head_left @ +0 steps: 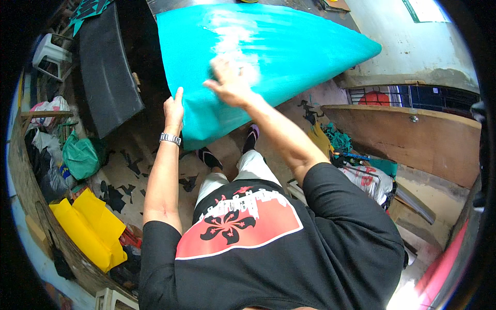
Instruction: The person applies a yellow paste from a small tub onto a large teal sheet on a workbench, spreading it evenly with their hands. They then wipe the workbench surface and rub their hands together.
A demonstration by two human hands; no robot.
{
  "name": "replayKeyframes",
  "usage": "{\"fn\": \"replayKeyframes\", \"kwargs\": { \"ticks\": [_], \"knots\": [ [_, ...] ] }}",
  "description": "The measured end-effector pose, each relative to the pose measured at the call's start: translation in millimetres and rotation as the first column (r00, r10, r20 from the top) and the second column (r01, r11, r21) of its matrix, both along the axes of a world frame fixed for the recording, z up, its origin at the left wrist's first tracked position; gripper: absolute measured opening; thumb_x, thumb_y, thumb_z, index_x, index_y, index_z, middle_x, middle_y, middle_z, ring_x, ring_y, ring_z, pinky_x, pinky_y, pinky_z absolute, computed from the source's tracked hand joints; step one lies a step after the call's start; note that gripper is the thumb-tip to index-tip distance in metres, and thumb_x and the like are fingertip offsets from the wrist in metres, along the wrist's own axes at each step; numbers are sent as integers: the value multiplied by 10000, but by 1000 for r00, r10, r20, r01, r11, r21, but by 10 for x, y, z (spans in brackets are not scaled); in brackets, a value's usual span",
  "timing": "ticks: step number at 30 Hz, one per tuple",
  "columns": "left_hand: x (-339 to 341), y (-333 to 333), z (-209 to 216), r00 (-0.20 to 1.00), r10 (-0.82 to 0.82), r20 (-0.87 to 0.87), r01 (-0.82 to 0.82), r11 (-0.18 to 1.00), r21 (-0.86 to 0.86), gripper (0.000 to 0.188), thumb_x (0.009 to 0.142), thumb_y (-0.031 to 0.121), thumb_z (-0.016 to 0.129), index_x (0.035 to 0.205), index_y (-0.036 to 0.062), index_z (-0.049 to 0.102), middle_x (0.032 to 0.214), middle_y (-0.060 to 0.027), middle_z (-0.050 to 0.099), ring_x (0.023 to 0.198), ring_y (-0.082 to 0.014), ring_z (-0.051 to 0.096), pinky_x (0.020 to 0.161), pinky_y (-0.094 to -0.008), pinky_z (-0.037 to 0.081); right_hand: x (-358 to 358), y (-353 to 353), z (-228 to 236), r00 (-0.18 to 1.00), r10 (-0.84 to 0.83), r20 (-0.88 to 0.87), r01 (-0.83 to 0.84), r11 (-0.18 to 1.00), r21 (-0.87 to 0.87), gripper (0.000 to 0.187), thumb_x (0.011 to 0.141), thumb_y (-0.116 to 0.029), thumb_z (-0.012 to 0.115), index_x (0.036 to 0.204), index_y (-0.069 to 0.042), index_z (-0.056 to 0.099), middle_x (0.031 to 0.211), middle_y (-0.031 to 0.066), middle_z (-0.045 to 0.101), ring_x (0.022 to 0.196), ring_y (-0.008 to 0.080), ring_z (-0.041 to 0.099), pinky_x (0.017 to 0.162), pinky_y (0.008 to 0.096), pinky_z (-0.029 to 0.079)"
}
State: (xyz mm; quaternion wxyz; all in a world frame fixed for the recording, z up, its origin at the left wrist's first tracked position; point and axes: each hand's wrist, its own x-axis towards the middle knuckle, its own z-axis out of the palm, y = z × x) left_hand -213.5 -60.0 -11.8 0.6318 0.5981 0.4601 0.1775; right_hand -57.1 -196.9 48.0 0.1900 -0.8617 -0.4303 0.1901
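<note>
A large turquoise sheet (299,46), likely rubber or foam, lies over a dark table and hangs down toward me, tapering to a point at the right. My left hand (174,111), with a metal watch (170,138) on the wrist, grips the sheet's left edge, thumb on top and fingers hidden beneath. White powder (235,33) is smeared across the sheet's middle. Over the near end of this smear, my right hand (230,85) rests with its thumb apart from its fingers. Its fingertips are blurred by motion.
A black sheet (108,72) droops at the left near a white stool (51,56). Yellow sheets (90,227) and a green bag (81,155) lie lower left. Dark scraps (113,196) litter the floor. A wooden panel (408,139) stands at the right.
</note>
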Motion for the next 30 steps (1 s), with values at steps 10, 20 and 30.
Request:
{"fn": "replayKeyframes", "kwargs": {
  "ticks": [10, 20, 30],
  "knots": [
    [-32, -38, 7, 997, 3, 83, 1, 999, -45, 443, 931, 390, 600, 879, -45, 667, 740, -6, 603, 655, -82, 465, 600, -299, 410, -229, 504, -199, 966, 149, 210, -165, 984, 61, 950, 838, -738, 385, 1484, -55, 250, 1565, 165, 165, 1460, 307, 108, 1109, 652, -9],
    [82, -43, 292, 970, -108, -218, 199, 867, 457, 405, 952, 322, 558, 968, -77, 627, 908, -246, 671, 841, -349, 653, 741, -417, 473, 1037, -833, 289, 916, -400, -22, 399, 906, 139, 636, 961, -581, 324, 1386, -126, 450, 1426, 119, 456, 1311, 302, 422, 1108, 583, 138],
    [521, 48, 577, 923, -252, -290, 375, 759, 533, 343, 931, 323, 570, 1022, 2, 650, 963, -247, 656, 906, -421, 627, 755, -469, 487, 1361, -1367, 173, 874, -458, 161, 472, 879, -67, 655, 924, -588, 433, 1382, -120, 441, 1404, 116, 477, 1317, 292, 422, 1089, 649, 158]
  ]
}}
